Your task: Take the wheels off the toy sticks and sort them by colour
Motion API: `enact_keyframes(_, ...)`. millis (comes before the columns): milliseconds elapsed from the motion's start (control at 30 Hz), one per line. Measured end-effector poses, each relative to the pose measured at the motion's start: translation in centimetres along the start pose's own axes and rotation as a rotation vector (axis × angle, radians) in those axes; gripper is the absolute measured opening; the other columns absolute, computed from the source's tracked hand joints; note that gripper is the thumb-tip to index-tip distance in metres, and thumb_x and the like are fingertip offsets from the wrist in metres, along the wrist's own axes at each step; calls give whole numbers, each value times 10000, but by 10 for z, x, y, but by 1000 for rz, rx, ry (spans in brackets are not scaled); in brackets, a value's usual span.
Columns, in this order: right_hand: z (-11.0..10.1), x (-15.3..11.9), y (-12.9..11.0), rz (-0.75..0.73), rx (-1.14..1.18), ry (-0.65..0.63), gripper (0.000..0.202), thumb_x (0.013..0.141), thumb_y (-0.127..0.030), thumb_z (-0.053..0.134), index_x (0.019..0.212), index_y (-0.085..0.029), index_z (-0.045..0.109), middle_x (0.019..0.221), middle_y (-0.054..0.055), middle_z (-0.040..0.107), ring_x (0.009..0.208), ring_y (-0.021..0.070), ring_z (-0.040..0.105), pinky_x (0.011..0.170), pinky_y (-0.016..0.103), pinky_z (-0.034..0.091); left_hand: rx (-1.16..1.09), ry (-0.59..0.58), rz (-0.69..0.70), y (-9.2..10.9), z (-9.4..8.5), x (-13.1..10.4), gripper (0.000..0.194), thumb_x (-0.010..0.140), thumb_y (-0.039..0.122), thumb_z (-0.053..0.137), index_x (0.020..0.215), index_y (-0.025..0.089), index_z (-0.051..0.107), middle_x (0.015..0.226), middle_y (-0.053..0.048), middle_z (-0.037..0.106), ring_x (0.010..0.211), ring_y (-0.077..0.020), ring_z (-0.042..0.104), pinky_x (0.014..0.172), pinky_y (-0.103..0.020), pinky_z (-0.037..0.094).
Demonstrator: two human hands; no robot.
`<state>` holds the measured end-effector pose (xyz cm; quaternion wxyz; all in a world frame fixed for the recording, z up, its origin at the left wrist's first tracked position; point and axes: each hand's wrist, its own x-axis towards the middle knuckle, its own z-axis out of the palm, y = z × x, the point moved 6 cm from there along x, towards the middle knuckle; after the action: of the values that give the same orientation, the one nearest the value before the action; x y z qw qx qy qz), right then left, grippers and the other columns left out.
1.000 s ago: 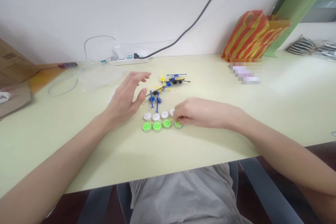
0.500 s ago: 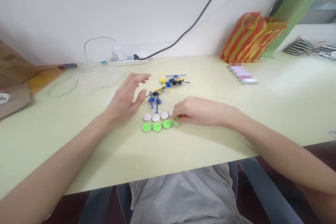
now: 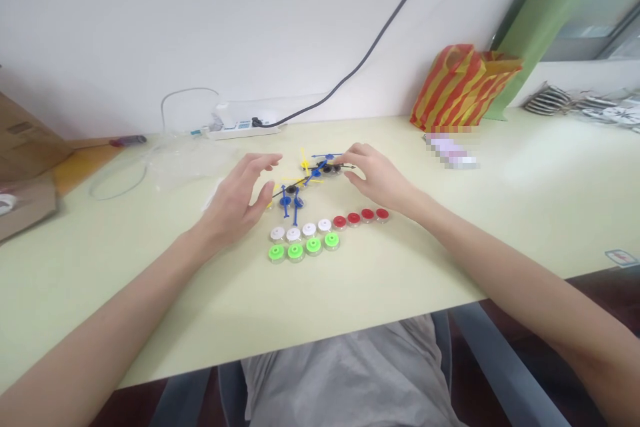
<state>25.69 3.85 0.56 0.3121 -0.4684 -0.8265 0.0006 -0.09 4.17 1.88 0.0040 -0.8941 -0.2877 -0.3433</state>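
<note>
My left hand [image 3: 245, 190] hovers at the left of a pile of spinners with arrow pointers, its fingers apart and holding nothing. At the pile's right edge is my right hand [image 3: 373, 177], thumb and fingers spread; its fingertips are near a blue arrow [image 3: 327, 157] and a black spinner [image 3: 327, 167], and I cannot tell if they touch. Yellow arrows [image 3: 304, 163] and blue spinners [image 3: 285, 201] lie between the hands. Nearer me, white discs [image 3: 309, 229] and red discs [image 3: 353, 218] form one row, with green discs [image 3: 313, 245] in front of the white ones.
A power strip [image 3: 245, 131] with a dark cable [image 3: 360, 67] lies along the wall, clear plastic [image 3: 180, 160] before it. A striped bag [image 3: 450, 90] and a blurred-out item [image 3: 450, 150] are at the back right. Cardboard [image 3: 25, 147] stands at the left.
My right hand has left the green disc at the row's end and moved up to the pile, uncovering the red discs. The view has shifted slightly; my left hand stays beside the pile.
</note>
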Motion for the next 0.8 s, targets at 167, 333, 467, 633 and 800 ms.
enact_keyframes(167, 19, 1, 19, -24, -54, -89, 499, 1013, -97, 465, 1461, -197, 660, 1438, 157, 659, 1307, 335, 579, 1062, 512, 475, 29, -55, 25, -3, 4, 0, 337, 1061, 203, 458, 1366, 243, 597, 1345, -102, 631, 1254, -247, 621, 1076, -422, 506)
enact_keyframes(333, 21, 6, 29, 50, -24, -99, 405, 1020, -120, 512, 1344, -192, 744, 1273, 118, 772, 1199, 307, 670, 1054, 466, 490, 66, -157, 51, -6, 12, -1, 328, 1007, 110, 415, 1139, 228, 691, 1317, -83, 656, 1168, -238, 650, 983, -402, 509)
enact_keyframes(467, 17, 8, 33, 149, -8, -53, 301, 957, -87, 588, 1138, -174, 811, 1108, 90, 819, 1019, 271, 738, 970, 395, 517, 47, -209, 23, -7, 14, -2, 356, 909, 51, 385, 968, 204, 700, 1110, -83, 663, 1000, -221, 651, 840, -355, 500)
enact_keyframes(633, 12, 8, 38, 194, 17, -6, 257, 910, -60, 605, 1001, -180, 813, 982, 69, 820, 898, 232, 744, 897, 340, 517, 50, -357, -125, -15, 20, -5, 271, 847, 75, 375, 731, 210, 581, 785, -22, 642, 732, -190, 591, 722, -337, 435)
enact_keyframes(800, 13, 8, 45, 191, 49, 34, 278, 934, -112, 593, 1121, -177, 789, 1002, 78, 798, 877, 220, 714, 838, 330, 512, 17, -434, -161, -16, 25, -6, 265, 854, 153, 402, 779, 217, 648, 834, -28, 710, 797, -210, 657, 773, -334, 475)
